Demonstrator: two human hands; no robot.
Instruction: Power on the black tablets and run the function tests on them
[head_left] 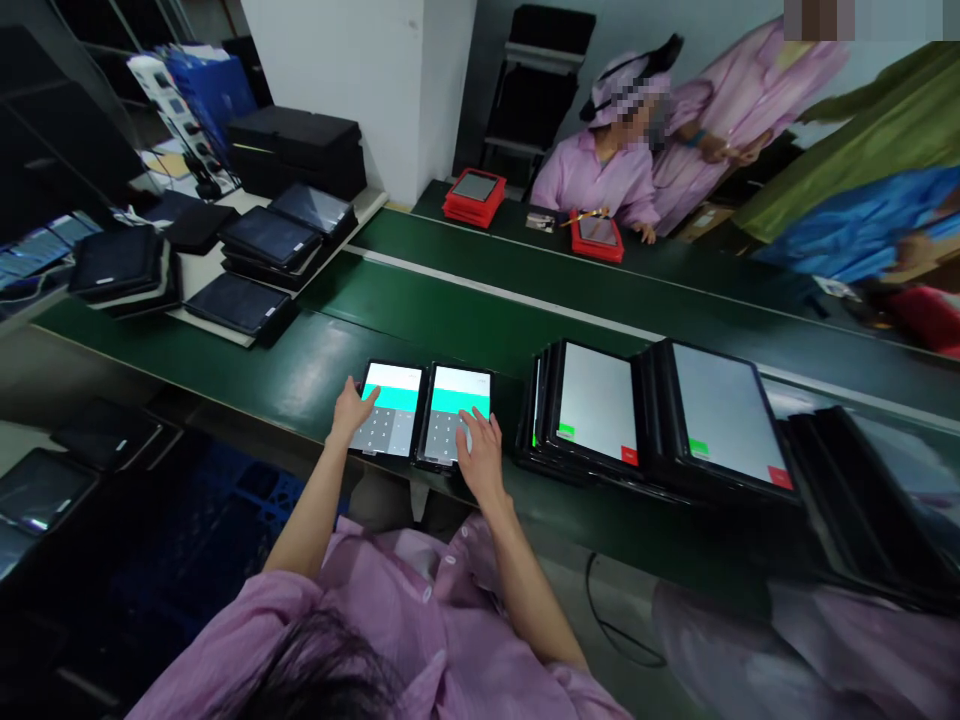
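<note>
Two lit tablets lie side by side on the green bench, each showing a keypad below a turquoise band. My left hand (352,408) rests at the left edge of the left tablet (396,425), its thumb over the screen and its other fingers at the outer edge. Over the lower right part of the right tablet (442,420) is my right hand (480,445), with its fingers spread and the fingertips at the keypad. Whether those fingertips touch the glass cannot be made out. Neither hand lifts a tablet.
Right of the tablets stand stacks of lit tablets (598,405), (731,410) with green and red corner marks. Dark tablets (270,235) are piled at the left. Across the green bench (442,312), people sit and stand near red-cased tablets (474,187).
</note>
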